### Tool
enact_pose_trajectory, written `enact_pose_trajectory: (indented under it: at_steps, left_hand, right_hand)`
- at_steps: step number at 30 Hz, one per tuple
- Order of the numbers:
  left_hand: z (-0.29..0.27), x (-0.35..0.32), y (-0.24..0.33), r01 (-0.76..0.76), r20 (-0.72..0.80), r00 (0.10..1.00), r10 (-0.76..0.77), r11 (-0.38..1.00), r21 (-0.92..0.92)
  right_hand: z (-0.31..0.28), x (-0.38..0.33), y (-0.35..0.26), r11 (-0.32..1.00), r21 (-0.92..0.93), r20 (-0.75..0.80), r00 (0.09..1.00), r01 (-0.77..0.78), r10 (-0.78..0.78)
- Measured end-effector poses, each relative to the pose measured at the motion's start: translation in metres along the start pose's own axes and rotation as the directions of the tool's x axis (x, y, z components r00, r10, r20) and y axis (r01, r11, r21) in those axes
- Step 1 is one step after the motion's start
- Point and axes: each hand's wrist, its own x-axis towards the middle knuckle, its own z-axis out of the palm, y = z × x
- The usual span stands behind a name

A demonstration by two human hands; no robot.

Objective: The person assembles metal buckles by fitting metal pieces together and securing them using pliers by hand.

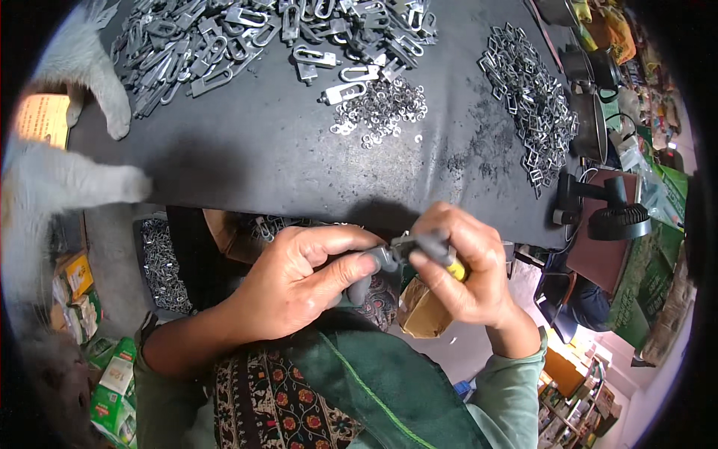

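My left hand [299,280] is closed, its thumb and fingers pinching a small dark grey metal fitting [385,259] in front of the table's near edge. Partly hidden by fingers, the fitting does not show its full shape. Wrapped in my right hand [471,269] are pliers with black and yellow handles [455,268]. Their jaws meet the fitting from the right, slightly blurred. Beyond my hands, a heap of slotted metal clips [247,37] covers the far part of the dark table [262,142]. Small open rings [385,108] lie in a pile below it.
Square wire links [531,105] form a heap at the right. A pale furry animal [82,67] rests its legs on the table's left side. A black desk fan [621,222] stands at right. Below are a bin of metal parts [164,266] and a cardboard box [426,310].
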Motion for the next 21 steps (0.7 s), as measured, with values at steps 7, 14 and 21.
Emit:
enact_pose_trajectory:
  at_steps: [7, 14, 21]
  left_hand:
    - [0.014, 0.009, -0.021, -0.439, 0.041, 0.716, 0.697, 0.404, 0.803]
    - [-0.006, 0.008, 0.004, 0.190, 0.085, 0.978, -0.192, 0.981, 0.035]
    - [-0.007, 0.003, -0.014, 0.058, 0.117, 0.991, -0.066, 0.996, 0.072]
  right_hand:
    - [0.019, -0.005, 0.000, 0.742, 0.483, 0.075, 0.866, -0.465, 0.494]
    - [0.004, 0.001, 0.007, 0.962, -0.272, -0.022, 1.000, -0.024, 0.019]
    - [-0.020, 0.013, 0.022, 0.410, -0.896, -0.228, 0.969, -0.170, -0.097]
